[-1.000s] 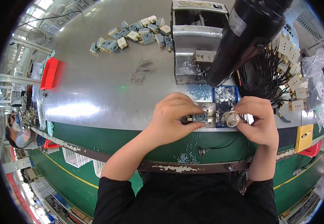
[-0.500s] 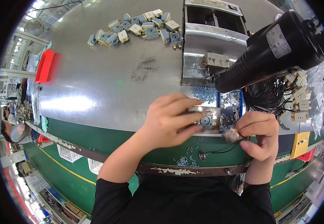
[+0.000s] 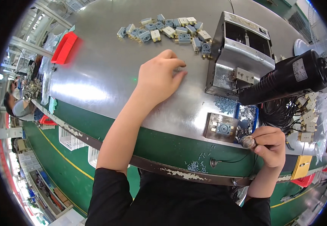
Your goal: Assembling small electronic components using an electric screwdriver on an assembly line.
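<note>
My left hand (image 3: 159, 77) reaches over the steel tabletop, its fingers curled around thin coil springs (image 3: 178, 69); the hand hides most of them. Between the fingers and thumb of my right hand (image 3: 271, 145) is a round, shiny metal piece (image 3: 248, 142) whose exact kind I cannot make out. Just left of it, a grey socket part (image 3: 223, 129) with brass contacts sits in a metal fixture block (image 3: 211, 132). Behind that, a black cylindrical power tool (image 3: 280, 81) slants down beside a metal stand (image 3: 233, 56).
Grey and cream socket parts (image 3: 169, 31) lie at the back. Blue screws (image 3: 225, 104) adjoin a blue tray (image 3: 256, 116) of small metal parts. Loose screws (image 3: 196, 167) and a round metal disc on a cord (image 3: 213, 162) lie near the front edge. Black cables (image 3: 278, 111) bundle at right.
My left hand has left the fixture block and moved back to the springs. The socket part in the block is now uncovered. My right hand still holds the metal piece. The view has shifted.
</note>
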{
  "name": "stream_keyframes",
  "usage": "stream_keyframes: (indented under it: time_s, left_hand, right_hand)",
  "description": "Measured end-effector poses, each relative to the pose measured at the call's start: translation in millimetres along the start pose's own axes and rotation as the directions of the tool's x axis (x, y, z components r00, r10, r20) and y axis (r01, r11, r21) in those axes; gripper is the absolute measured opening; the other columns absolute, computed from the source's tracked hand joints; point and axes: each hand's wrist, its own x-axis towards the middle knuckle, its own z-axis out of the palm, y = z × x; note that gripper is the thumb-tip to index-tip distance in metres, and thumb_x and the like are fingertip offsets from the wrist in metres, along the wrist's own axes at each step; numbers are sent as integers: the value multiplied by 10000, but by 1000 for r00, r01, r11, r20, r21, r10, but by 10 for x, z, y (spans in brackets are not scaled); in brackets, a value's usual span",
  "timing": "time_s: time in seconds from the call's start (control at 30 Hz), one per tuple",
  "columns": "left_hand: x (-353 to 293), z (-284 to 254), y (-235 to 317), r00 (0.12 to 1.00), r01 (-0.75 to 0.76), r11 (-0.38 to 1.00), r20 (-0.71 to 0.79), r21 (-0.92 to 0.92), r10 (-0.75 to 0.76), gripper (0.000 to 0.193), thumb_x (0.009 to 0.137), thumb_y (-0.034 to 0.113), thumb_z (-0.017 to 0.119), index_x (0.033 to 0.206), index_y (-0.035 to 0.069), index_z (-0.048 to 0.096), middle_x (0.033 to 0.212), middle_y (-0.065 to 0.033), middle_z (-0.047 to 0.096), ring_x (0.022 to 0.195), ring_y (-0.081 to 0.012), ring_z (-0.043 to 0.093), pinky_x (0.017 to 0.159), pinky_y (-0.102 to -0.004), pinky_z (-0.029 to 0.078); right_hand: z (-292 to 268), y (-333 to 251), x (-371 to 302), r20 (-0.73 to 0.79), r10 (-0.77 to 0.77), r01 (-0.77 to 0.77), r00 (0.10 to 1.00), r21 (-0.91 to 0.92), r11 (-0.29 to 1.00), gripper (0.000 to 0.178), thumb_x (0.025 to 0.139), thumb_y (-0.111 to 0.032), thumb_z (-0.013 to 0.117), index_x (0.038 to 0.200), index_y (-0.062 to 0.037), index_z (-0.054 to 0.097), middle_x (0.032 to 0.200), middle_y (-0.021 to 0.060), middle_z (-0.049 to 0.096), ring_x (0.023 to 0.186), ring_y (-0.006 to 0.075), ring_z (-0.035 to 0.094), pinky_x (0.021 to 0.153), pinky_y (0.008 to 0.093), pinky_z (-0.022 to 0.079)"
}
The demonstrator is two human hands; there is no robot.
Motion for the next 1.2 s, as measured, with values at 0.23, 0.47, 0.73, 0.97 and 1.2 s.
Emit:
stream_keyframes:
  time_s: [0.23,0.47,0.73,0.97,1.2]
  left_hand:
    - [77,158,23,991,-52,981,133,185,28,115,918,223,742,999,153,784,1105,-37,660,900,-264,693,803,-404,569]
    - [-75,67,122,942,335,427,310,-840,-127,115,1043,174,658,1078,65,657,980,-38,664,802,-103,590,699,-244,487]
    - [-469,192,409,854,520,37,520,-854,8,169,1055,131,645,1169,11,679,916,-43,702,701,-79,608,605,-220,473]
    - [-658,203,794,770,574,240,616,-783,165,208,1031,65,654,1210,-42,666,962,-59,728,782,-60,631,661,-217,489]
    - [-734,223,870,767,572,239,615,-785,181,194,1061,73,597,1223,-30,573,922,-67,697,739,-54,580,648,-224,466]
  right_hand:
    - [5,-6,-7,-59,20,-22,998,-26,999,196,837,-135,800,858,57,771,848,166,732,711,219,686,640,312,517]
    - [12,-38,-10,-121,87,-83,989,35,996,189,835,-133,794,853,51,756,844,144,718,692,189,654,624,303,489]
    - [273,-9,99,-103,54,-83,993,-302,950,172,700,2,817,836,53,726,886,122,727,663,158,605,581,279,445]
    - [510,-11,293,-226,-65,-25,972,-376,926,282,703,3,882,961,44,776,944,127,757,769,207,710,679,291,540]
    - [493,35,258,-152,-39,-13,988,-330,944,236,744,18,843,961,45,754,956,121,737,754,195,680,643,294,515]
